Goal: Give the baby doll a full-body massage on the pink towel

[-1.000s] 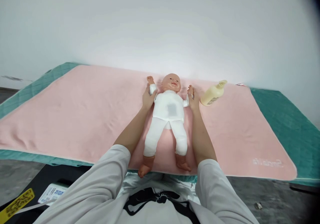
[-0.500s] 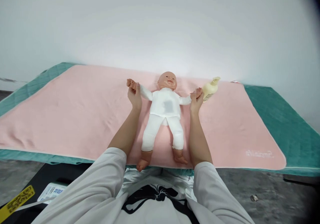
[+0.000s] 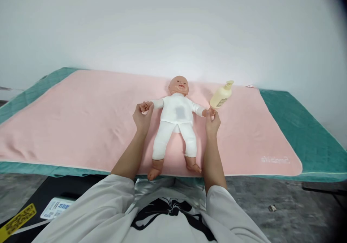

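Nearest, the person's pale sleeves (image 3: 108, 196) flank the lower body of a doll (image 3: 176, 107), an arrangement that seems to leave room for both forearms beside it. Under it, a pink mat (image 3: 81, 127) overlies a green quilted cover (image 3: 311, 134), probably as soft padding. The doll lies on its back on the mat, feet toward the person, presumably so both its arms are equally within reach. The right hand (image 3: 213, 123) has its grip pinching one doll hand between thumb and fingers; the left hand (image 3: 141, 119) pinches the other likewise, apparently steadying the doll's arms out from its torso. Slightly farther, a pump bottle (image 3: 221, 96) stands near the right hand but apart from it, perhaps for easy access. Behind rises a white wall (image 3: 173, 30).
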The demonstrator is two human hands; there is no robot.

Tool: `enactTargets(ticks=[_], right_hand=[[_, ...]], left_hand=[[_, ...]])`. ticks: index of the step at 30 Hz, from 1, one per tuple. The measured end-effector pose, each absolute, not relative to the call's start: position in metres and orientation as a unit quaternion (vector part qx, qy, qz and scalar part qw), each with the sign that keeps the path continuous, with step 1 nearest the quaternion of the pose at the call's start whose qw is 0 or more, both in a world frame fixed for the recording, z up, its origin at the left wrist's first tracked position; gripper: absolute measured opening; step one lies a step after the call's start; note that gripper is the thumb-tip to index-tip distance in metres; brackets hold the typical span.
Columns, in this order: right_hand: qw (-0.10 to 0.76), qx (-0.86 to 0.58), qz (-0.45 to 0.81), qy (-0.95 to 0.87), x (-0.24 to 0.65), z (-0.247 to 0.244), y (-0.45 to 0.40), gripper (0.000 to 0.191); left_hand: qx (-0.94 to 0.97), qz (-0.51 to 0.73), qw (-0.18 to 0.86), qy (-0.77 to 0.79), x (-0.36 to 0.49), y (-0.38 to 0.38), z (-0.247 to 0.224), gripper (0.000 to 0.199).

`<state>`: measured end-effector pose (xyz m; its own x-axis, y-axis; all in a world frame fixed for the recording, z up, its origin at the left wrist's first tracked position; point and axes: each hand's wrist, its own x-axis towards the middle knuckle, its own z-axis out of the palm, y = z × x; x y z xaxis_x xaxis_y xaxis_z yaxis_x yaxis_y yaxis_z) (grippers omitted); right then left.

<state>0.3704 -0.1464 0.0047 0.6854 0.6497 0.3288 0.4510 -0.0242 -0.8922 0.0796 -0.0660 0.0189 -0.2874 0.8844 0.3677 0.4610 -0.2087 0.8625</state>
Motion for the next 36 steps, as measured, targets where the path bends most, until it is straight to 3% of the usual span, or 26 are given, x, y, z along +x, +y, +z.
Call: enactTargets(ticks=[6, 12, 22, 28, 32, 36], right_hand=[[0.505, -0.75, 0.122, -0.409, 0.366, -0.018, -0.18, 0.045], [0.404, -0.758, -0.012, -0.511, 0.36, -0.039, -0.195, 0.042], [0.393, -0.763, -0.008, -0.514, 0.361, -0.039, -0.195, 0.046], [0.44, -0.753, 0.046, -0.487, 0.356, -0.025, -0.199, 0.039], [0.514, -0.749, 0.118, -0.401, 0.354, -0.015, -0.2, 0.05], [0.551, -0.736, 0.101, -0.38, 0.363, -0.003, -0.188, 0.055]], left_hand=[[0.62, 0.416, 0.148, 0.648, 0.057, -0.094, 0.016, 0.027], [0.701, 0.304, 0.081, 0.64, 0.045, -0.113, 0.004, 0.035], [0.72, 0.224, 0.07, 0.653, 0.044, -0.121, 0.007, 0.035], [0.681, 0.32, 0.095, 0.651, 0.041, -0.119, 0.013, 0.037], [0.629, 0.412, 0.162, 0.639, 0.035, -0.108, 0.023, 0.043], [0.606, 0.488, 0.184, 0.6, 0.032, -0.088, 0.035, 0.048]])
